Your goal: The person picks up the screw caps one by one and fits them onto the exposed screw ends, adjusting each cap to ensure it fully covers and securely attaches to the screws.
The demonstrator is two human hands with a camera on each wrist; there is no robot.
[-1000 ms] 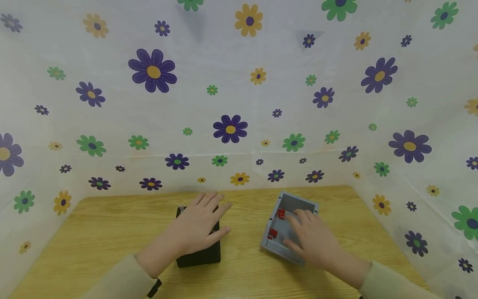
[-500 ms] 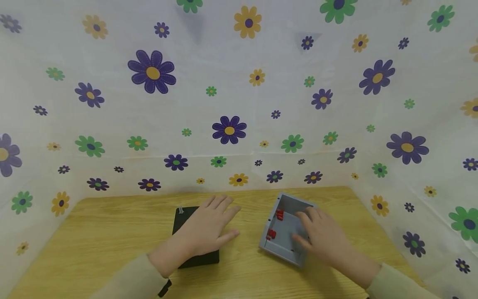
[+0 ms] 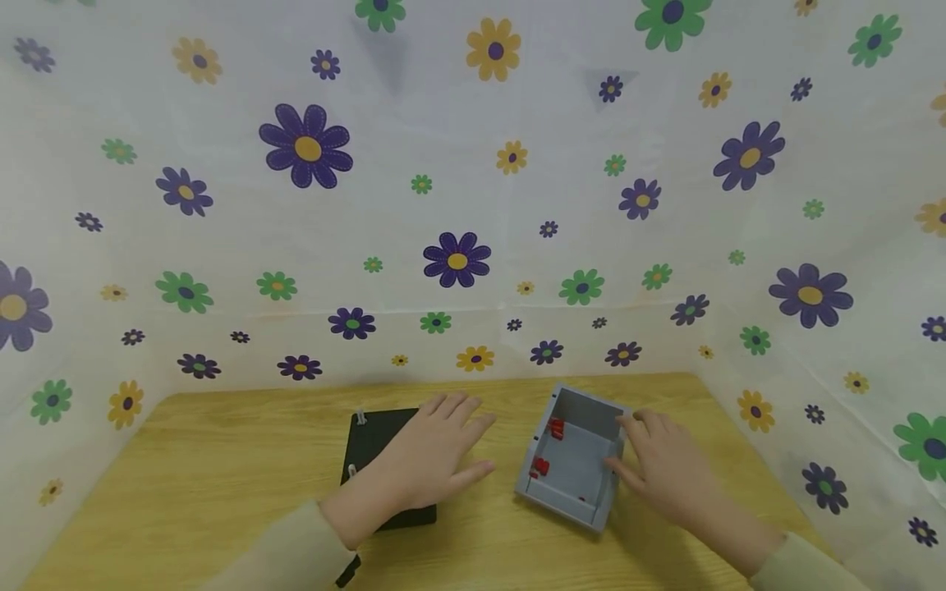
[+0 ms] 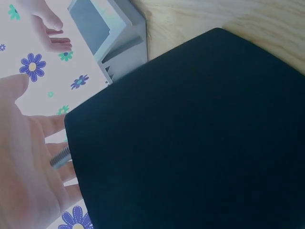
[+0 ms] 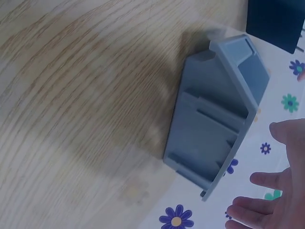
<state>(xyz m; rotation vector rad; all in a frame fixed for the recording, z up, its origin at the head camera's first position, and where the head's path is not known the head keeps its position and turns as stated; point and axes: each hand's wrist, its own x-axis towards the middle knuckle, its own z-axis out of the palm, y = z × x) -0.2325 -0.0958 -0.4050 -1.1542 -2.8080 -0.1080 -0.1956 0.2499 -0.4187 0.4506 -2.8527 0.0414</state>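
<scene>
Table: a light wooden table (image 3: 222, 476) with visible grain.
Backdrop: a white plastic sheet printed with purple, green and yellow flowers (image 3: 473, 205) rises behind the table and along both its sides.
Light: soft, even.

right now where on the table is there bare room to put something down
Bare wood lies left of the black box out to the table edge, and in a strip behind both boxes by the flowered backdrop. It is crowded mid-table: left hand, grey open box and right hand sit close together.
</scene>
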